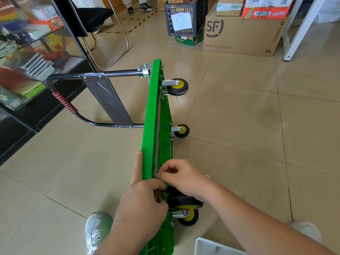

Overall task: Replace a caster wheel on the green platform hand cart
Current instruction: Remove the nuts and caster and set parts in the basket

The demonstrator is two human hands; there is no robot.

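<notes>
Cart [156, 107] stands on its long edge on the tiled floor [239, 126]. The deck is vertical, the handle [108, 100] lies out to the left and the wheels point right.

Left hand [145, 197] grips the near end of the deck, fingers curled over the rim, index finger straight along the top face. Right hand [182, 173] is closed, fingertips pinching at the deck edge just above the near caster [184, 199]. We can't tell if a nut or bolt is in the pinch; it's hidden.

A second yellow-hubbed wheel [189, 218] sits right below the near caster. We can't tell which of the two is bolted on. Far casters [178, 87] and [182, 131] look mounted.

Handling, as we judge it:
- Ribbed plastic deck is stiff and fairly light, but tippy on edge, so one hand should stay on the rim.
- Smooth plastic face is slippery; the rim and underside ribs give better grip.
- Caster is dense for its size, with a rubber tyre and steel fork. It swivels, so hold it by the mounting plate, not the wheel.
- Small fasteners drop and roll easily on tile.
</notes>
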